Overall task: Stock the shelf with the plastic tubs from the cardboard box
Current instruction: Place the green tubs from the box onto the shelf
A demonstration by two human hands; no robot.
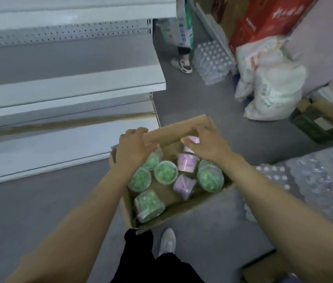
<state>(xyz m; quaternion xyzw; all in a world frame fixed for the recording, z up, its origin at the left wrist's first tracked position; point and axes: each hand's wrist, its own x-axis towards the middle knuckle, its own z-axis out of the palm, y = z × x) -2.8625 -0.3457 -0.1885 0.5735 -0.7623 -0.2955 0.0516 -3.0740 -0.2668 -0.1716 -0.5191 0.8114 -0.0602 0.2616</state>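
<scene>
An open cardboard box (166, 196) sits on the grey floor below me, holding several plastic tubs, some green (165, 172) and some pink (184, 185). My left hand (134, 149) reaches into the box's far left corner and closes over a green tub (152, 161). My right hand (206, 146) grips a pink tub (191, 140) at the far side of the box, lifted a little above the others. White metal shelves (69, 84) stand bare to the left of the box.
Shrink-wrapped packs of water bottles (212, 62) lie at the back and another pack (308, 176) at my right. White sacks (272, 82), red cartons (268, 19) and boxes line the right wall. Another person's foot (182, 65) stands in the aisle. My shoe (167, 241) is near the box.
</scene>
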